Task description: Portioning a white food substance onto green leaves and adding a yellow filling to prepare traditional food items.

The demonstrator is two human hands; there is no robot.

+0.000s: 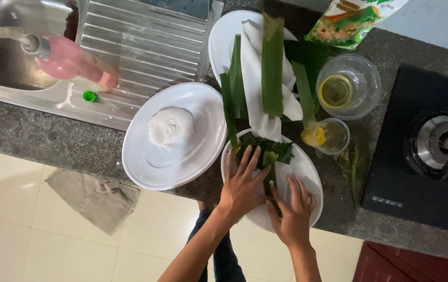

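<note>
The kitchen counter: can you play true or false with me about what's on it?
1. Both hands press on a green leaf on a white plate. True: left hand, right hand.
2. The white dough lump sits on the stove. False: it sits on another white plate, left of the hands.
3. The glass bowl holds yellowish liquid. True.
4. The pink bottle stands upright on the floor. False: it lies on its side at the sink.
5. A cloth lies on the floor. True.
</note>
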